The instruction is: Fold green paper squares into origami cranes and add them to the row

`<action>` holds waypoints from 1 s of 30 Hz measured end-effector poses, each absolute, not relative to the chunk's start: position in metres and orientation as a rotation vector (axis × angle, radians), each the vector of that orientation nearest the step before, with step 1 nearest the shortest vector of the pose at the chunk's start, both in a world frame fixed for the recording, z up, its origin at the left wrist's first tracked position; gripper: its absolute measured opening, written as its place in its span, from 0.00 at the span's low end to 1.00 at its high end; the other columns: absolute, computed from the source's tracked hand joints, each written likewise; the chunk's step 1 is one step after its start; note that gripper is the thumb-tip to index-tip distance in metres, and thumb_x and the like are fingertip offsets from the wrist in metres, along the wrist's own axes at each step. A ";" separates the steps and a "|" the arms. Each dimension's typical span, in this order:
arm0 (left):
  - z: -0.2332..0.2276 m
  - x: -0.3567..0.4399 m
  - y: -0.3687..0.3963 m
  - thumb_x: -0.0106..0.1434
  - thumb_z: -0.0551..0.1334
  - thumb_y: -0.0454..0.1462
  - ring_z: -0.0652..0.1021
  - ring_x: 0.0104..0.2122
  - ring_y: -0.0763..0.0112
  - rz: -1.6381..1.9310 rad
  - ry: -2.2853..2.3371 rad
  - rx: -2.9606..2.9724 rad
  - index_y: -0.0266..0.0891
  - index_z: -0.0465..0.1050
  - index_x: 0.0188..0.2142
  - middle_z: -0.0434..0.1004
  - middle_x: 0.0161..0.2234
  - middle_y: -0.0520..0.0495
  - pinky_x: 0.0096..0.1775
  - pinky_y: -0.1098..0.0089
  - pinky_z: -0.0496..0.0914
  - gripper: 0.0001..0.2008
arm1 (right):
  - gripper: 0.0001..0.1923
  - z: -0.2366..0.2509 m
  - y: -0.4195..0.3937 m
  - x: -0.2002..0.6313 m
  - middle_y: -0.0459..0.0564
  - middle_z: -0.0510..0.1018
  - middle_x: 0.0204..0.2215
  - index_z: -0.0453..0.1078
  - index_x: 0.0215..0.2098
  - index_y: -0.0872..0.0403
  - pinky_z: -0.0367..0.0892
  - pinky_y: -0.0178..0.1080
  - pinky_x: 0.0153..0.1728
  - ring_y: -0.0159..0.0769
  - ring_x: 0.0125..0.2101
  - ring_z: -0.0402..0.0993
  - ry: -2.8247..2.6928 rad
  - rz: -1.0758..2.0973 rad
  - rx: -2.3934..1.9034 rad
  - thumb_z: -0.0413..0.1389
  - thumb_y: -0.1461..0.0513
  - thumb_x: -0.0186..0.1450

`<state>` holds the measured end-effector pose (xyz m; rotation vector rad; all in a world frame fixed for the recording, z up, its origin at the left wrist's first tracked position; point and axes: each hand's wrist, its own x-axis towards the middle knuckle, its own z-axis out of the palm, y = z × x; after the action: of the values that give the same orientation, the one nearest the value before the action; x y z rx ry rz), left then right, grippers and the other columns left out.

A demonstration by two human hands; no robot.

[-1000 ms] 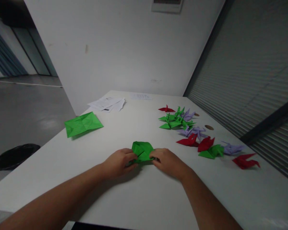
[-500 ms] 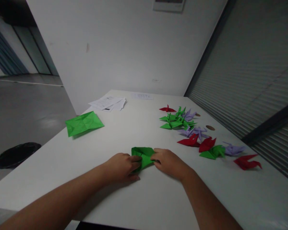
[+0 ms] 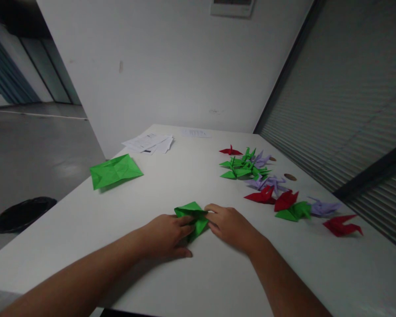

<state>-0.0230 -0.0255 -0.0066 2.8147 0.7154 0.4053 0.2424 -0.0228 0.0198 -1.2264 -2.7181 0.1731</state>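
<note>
A partly folded sheet of green origami paper (image 3: pixel 200 225) lies on the table in front of me, with one flap lifted. My left hand (image 3: pixel 170 235) presses its fingers onto the paper's left part, the thumb resting lower on the table. At the right corner, my right hand (image 3: pixel 229 223) pinches the paper's edge between thumb and fingers. The fingers hide some of the folds.
Another creased green sheet (image 3: pixel 116 171) lies at the left edge of the white table (image 3: pixel 171 277). Folded cranes in green (image 3: pixel 242 167), red (image 3: pixel 342 225) and purple (image 3: pixel 323 207) spread along the right. Printed papers (image 3: pixel 148 142) lie at the back; a black-lined bin (image 3: pixel 23 214) stands lower left.
The green paper has turned and its upper flap now stands up to a point. My right hand has shifted slightly left along its edge, while my left hand stays pressed on it.
</note>
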 end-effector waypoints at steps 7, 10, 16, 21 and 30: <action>0.004 -0.036 -0.023 0.68 0.60 0.35 0.75 0.32 0.68 1.329 0.702 2.557 0.42 0.68 0.42 0.73 0.34 0.48 0.34 0.68 0.70 0.03 | 0.13 0.020 -0.021 0.244 0.61 0.74 0.60 0.75 0.48 0.56 0.74 0.48 0.52 0.48 0.51 0.78 -2.606 -0.042 -1.182 0.54 0.69 0.68; 0.000 -0.036 -0.016 0.59 0.69 0.40 0.73 0.38 0.65 1.511 0.948 2.253 0.42 0.65 0.46 0.69 0.40 0.46 0.38 0.64 0.72 0.19 | 0.13 0.019 -0.021 0.243 0.63 0.73 0.60 0.74 0.48 0.56 0.75 0.49 0.53 0.49 0.52 0.78 -2.558 -0.082 -1.148 0.53 0.69 0.68; -0.025 -0.022 0.000 0.52 0.75 0.39 0.72 0.59 0.50 1.081 0.949 1.747 0.45 0.50 0.65 0.60 0.64 0.32 0.55 0.49 0.71 0.47 | 0.14 0.015 -0.024 0.238 0.65 0.71 0.62 0.72 0.50 0.57 0.77 0.49 0.51 0.51 0.53 0.78 -2.513 -0.098 -1.057 0.52 0.69 0.68; -0.024 -0.012 -0.001 0.55 0.74 0.36 0.78 0.52 0.54 1.115 0.794 1.356 0.47 0.56 0.64 0.69 0.61 0.34 0.46 0.59 0.77 0.42 | 0.13 0.010 -0.025 0.232 0.66 0.73 0.61 0.72 0.48 0.58 0.78 0.49 0.51 0.50 0.53 0.78 -2.466 -0.118 -0.881 0.52 0.69 0.67; -0.017 -0.013 -0.003 0.55 0.71 0.32 0.82 0.44 0.59 1.385 0.933 1.468 0.42 0.77 0.49 0.83 0.46 0.42 0.45 0.63 0.77 0.20 | 0.13 0.004 -0.027 0.215 0.65 0.75 0.56 0.69 0.49 0.55 0.79 0.48 0.49 0.51 0.54 0.77 -2.234 -0.119 -0.736 0.58 0.66 0.65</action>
<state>-0.0127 -0.0030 -0.0175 1.4681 0.9333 1.3849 0.2154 -0.0273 0.0038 -0.7362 -2.2340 -0.1192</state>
